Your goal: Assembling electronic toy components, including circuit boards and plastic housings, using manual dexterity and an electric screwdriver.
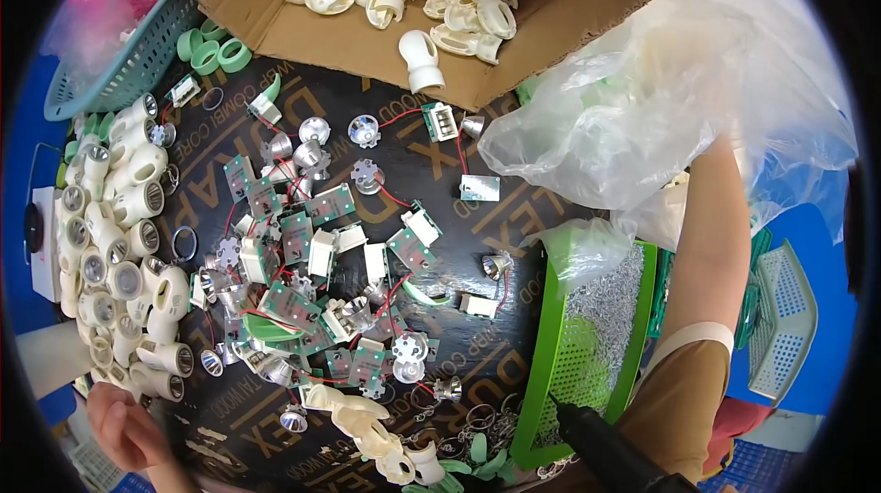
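Note:
My right arm reaches up the right side to a clear plastic bag (587, 117). My right hand (693, 48) shows only as a faint blur behind the film, its fingers hidden. Pale green pieces show dimly inside the bag. At the lower left, my left hand (124, 429) is loosely curled, with nothing visible in it. Beside it lies a pile of cream torch heads (115, 245) with reflectors fitted. Across the middle of the black board spread several small green circuit boards (296, 236) with white blocks, wired in red to silver reflectors (364, 131).
A cardboard box (321, 44) of cream shells stands at the back. A green basket (647, 296) of small screws lies on the right, a black screwdriver-like tool (606, 443) over its near end. Cream shells (358, 420) and metal rings (479, 417) lie in front; a blue basket (119, 76) stands back left.

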`<act>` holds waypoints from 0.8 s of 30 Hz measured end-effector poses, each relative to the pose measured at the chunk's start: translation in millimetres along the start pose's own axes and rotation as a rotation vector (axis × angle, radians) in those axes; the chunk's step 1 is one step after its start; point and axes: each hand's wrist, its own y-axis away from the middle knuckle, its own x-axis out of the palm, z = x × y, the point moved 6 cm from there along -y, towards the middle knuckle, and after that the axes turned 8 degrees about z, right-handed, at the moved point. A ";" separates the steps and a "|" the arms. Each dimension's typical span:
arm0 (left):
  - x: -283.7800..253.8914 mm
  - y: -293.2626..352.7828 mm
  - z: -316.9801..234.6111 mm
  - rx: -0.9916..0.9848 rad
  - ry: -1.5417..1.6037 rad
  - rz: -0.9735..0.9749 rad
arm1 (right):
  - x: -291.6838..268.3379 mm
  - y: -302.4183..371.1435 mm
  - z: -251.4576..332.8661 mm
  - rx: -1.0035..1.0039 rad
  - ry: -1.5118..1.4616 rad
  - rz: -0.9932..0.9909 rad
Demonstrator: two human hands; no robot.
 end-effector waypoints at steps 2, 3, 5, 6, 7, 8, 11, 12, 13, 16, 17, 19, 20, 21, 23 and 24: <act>0.0 1.9 2.3 -0.013 0.029 -0.016 | 4.8 3.5 -2.9 0.003 0.006 -0.013; 0.1 2.3 3.2 -0.035 0.057 -0.029 | 7.1 5.0 -2.2 0.003 0.011 -0.017; 0.4 -0.7 -0.2 -0.019 0.096 -0.017 | 10.5 8.2 0.4 0.004 0.024 -0.025; 1.0 -1.2 -1.8 -0.006 0.130 -0.003 | 11.6 10.0 2.4 0.004 0.032 -0.028; 1.3 1.8 4.2 -0.034 0.106 0.010 | 8.6 11.5 5.9 0.003 0.044 -0.033; 1.6 5.3 6.6 -0.031 0.116 0.004 | 4.8 13.0 9.8 0.003 0.056 -0.037; -9.6 -1.7 0.0 -0.066 0.144 -0.031 | 21.6 55.3 25.2 -0.008 0.032 -0.045; -7.4 -3.6 -0.4 -0.060 0.193 -0.046 | 7.8 49.1 19.4 -0.009 0.056 -0.047; -6.0 -3.5 0.4 -0.054 0.239 -0.061 | -4.4 48.7 14.5 -0.009 0.077 -0.050; -11.2 2.9 1.0 -0.024 0.241 -0.037 | 16.9 45.9 25.4 -0.013 0.085 -0.065; -10.9 3.5 1.4 -0.018 0.244 -0.043 | 19.5 46.7 28.8 -0.015 0.091 -0.073; -13.1 1.9 -2.6 0.004 0.267 -0.055 | 37.8 49.6 46.0 -0.020 0.082 -0.087; -12.0 2.4 -3.7 0.010 0.272 -0.062 | 36.2 48.8 48.4 -0.020 0.090 -0.096; -11.1 2.9 -3.9 0.001 0.299 -0.084 | 29.4 51.9 49.6 -0.020 0.100 -0.104; -13.1 0.7 -6.8 -0.005 0.330 -0.109 | 20.8 50.6 58.7 -0.021 0.117 -0.117; -13.2 -2.2 -9.4 -0.004 0.342 -0.074 | 12.8 53.0 65.0 -0.021 0.125 -0.121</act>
